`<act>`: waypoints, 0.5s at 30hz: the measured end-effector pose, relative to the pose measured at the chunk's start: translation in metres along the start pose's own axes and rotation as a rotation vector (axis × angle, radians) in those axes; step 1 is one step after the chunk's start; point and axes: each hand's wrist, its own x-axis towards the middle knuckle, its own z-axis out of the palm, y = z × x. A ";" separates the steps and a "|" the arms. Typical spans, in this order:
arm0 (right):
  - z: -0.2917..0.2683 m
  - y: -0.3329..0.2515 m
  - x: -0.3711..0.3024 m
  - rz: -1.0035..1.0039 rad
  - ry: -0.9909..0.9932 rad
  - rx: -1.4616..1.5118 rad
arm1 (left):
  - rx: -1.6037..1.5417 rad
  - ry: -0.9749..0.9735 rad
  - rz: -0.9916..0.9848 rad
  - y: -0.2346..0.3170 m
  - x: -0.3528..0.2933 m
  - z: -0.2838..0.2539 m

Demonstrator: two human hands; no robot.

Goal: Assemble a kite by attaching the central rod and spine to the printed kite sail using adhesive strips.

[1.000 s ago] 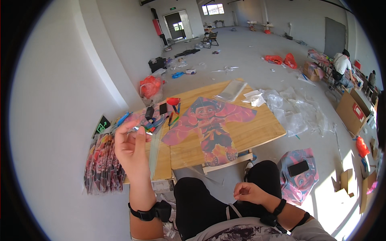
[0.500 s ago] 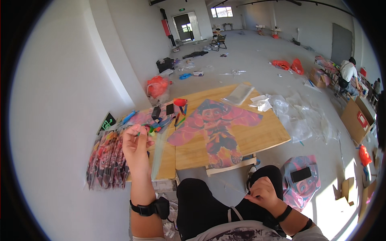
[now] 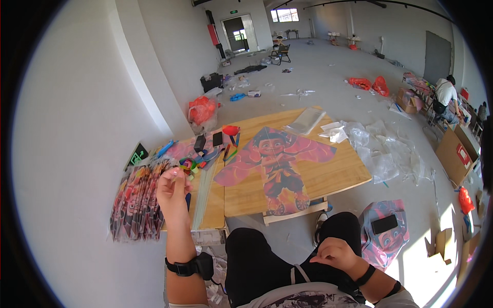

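My left hand point(image 3: 173, 187) is raised over the table's left part, its thumb and fingertips pinched together; whatever is between them is too fine to make out. Over my right thigh, my right hand point(image 3: 334, 253) is closed with curled fingers, and its contents are hidden. A printed character kite point(image 3: 280, 164) with spread red and purple wings lies flat on the wooden table point(image 3: 339, 190). Beside my left hand are a stack of plastic-wrapped printed kites point(image 3: 136, 203), a bundle of pale thin rods point(image 3: 204, 192) and rolls of coloured tape point(image 3: 189, 163).
Markers point(image 3: 226, 151), a black phone point(image 3: 217, 139) and a clear plastic sleeve point(image 3: 305, 120) lie on the table. On the right, another phone point(image 3: 384, 224) rests on printed fabric point(image 3: 380, 246). Plastic wrapping point(image 3: 382, 154) litters the floor; a person point(image 3: 444, 97) works far right.
My left hand has lowered slightly, uncovering more of the coloured tape rolls. My right hand has shifted a little over my thigh, its fingers still curled.
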 end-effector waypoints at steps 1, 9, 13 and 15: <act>0.001 0.000 -0.003 0.066 -0.003 0.044 | 0.018 0.008 -0.011 -0.002 0.000 -0.001; 0.003 0.000 -0.010 0.251 0.039 0.159 | 0.035 0.040 -0.043 -0.010 -0.003 -0.003; 0.002 -0.003 -0.004 0.264 0.038 0.113 | 0.072 0.047 -0.039 -0.013 -0.006 -0.006; 0.002 -0.004 -0.004 0.275 0.032 0.113 | 0.073 0.035 -0.030 -0.015 -0.006 -0.007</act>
